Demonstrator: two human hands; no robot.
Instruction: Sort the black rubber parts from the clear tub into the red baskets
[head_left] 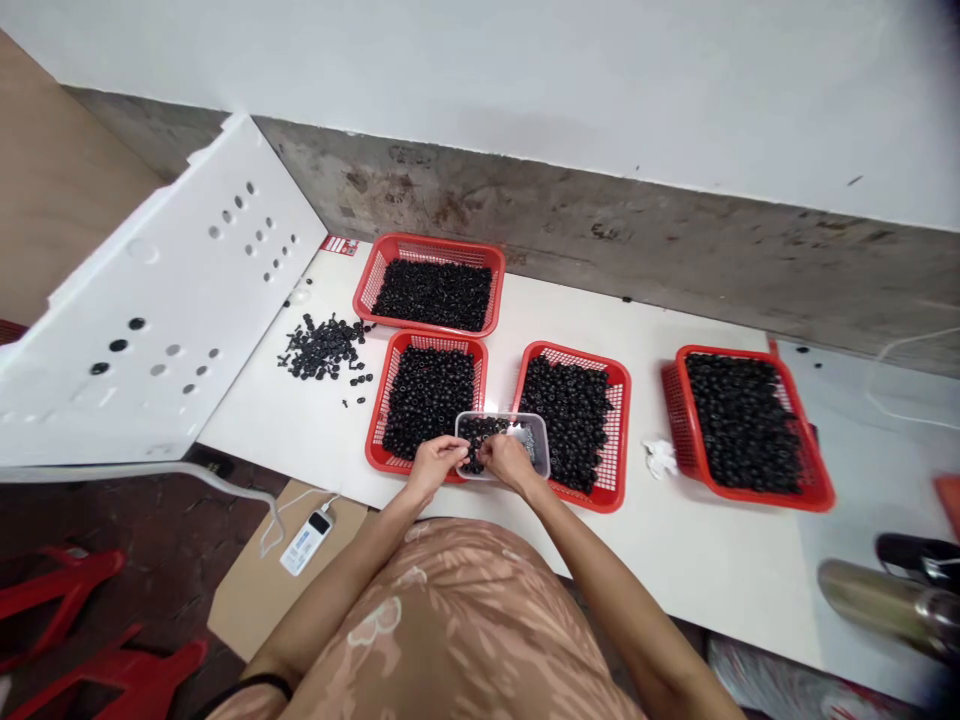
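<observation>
My left hand (438, 462) is closed in a pinch at the left edge of a clear plastic tub (541, 462), its fingertips on something too small to make out. Over the middle of the tub, my right hand (507, 458) is also closed, fingers bent down, and what they hold is hidden. Small black parts lie in the tub's left side, small grey pieces (529, 440) in its right. The tub rests across the near rims of two red baskets: the left basket (373, 445) holds black ring-like parts, the right basket (621, 440) black rounded parts.
A third red basket (499, 270) of small black pieces stands at the back. Loose black parts (322, 347) are heaped left of it. Another filled red basket (821, 480) and crumpled white tissue (660, 458) are at right. A white foam panel (180, 270) leans at left; a bottle (877, 600) lies at the right edge.
</observation>
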